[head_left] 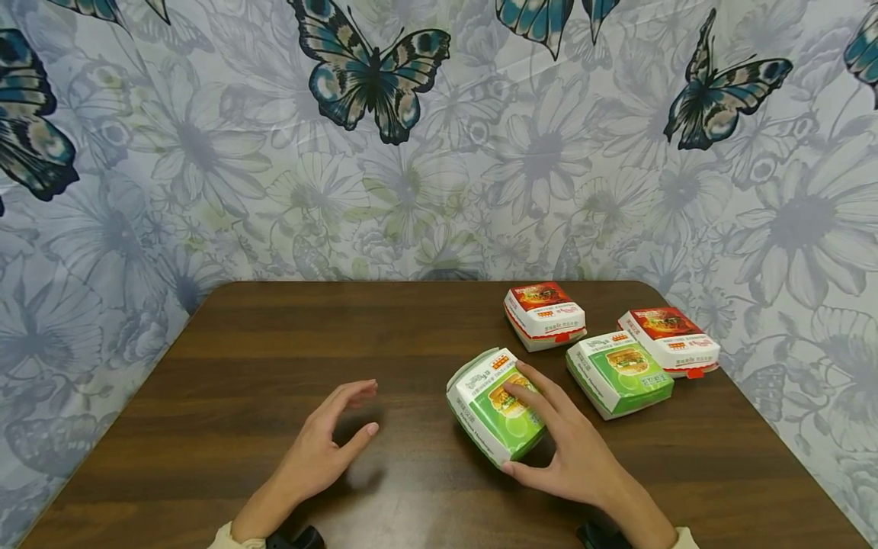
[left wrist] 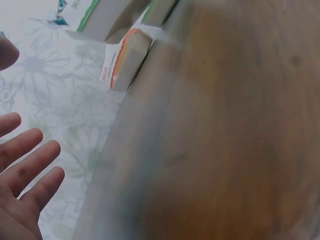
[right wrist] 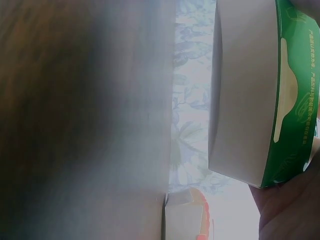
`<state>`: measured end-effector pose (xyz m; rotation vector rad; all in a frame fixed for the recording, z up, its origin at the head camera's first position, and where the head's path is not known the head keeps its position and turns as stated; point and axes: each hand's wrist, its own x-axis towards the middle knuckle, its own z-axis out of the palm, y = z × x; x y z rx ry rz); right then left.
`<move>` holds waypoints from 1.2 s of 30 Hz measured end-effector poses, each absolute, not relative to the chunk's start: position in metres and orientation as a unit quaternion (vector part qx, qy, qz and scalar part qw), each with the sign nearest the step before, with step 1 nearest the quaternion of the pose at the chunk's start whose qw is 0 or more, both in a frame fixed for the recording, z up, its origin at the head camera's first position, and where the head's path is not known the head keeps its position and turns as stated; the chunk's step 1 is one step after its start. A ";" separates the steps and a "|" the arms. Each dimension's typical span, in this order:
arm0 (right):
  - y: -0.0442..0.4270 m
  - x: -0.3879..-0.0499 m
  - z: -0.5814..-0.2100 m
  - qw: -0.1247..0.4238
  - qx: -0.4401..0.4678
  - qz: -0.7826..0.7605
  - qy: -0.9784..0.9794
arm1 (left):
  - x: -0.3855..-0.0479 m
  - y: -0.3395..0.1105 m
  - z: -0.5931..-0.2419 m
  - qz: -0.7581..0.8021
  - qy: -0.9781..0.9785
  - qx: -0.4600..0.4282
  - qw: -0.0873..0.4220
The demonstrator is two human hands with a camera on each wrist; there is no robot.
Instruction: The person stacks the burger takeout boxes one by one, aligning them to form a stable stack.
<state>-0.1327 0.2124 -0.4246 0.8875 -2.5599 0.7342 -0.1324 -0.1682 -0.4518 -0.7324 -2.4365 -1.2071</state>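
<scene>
My right hand (head_left: pixel 576 450) grips a green-and-white burger box (head_left: pixel 504 408) by its sides, with fingers over the printed lid. The right wrist view shows the same burger box (right wrist: pixel 250 95) raised off the tabletop, with backdrop visible beneath it. To the left, my left hand (head_left: pixel 318 446) hovers over the table, holding nothing; its fingers are spread and loosely bent. In the left wrist view, the fingers of that hand (left wrist: pixel 30 170) are apart. Right of the held box stands a second green burger box (head_left: pixel 620 372). Two red-and-white burger boxes (head_left: pixel 545 315) (head_left: pixel 670 339) sit behind.
The brown wooden table (head_left: pixel 288 335) has rounded far corners. A pale flowered cloth with butterflies (head_left: pixel 373 76) hangs behind it. Dark wrist straps (head_left: pixel 298 538) show at the lower edge of the head view.
</scene>
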 end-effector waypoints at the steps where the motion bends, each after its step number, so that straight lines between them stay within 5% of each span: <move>1: 0.212 -0.132 -0.425 0.165 0.312 0.258 -0.899 | -0.132 -0.167 -0.452 -0.425 -0.853 -0.258 0.159; 36: 0.211 -0.131 -0.430 0.173 0.352 0.257 -0.883 | -0.127 -0.152 -0.458 -0.457 -0.826 -0.293 0.150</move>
